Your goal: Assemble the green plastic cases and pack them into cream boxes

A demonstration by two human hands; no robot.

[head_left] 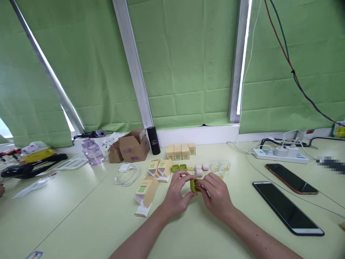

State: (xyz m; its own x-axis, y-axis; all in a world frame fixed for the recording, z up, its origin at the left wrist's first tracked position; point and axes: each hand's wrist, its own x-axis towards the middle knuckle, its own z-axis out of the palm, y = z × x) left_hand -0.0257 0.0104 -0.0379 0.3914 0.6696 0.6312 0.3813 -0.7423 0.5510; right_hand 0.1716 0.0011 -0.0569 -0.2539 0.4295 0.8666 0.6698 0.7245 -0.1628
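My left hand and my right hand meet over the table and both grip a small green case between their fingertips. Just beyond them lie two more green cases, two pink pieces and small clear plastic cups. A row of closed tan boxes stands behind those. Opened tan boxes lie to the left, one longer one near my left wrist.
Two phones lie at the right, a power strip with cables behind them. At the left are a white cable, a brown carton, a black cylinder, a purple bottle and clutter.
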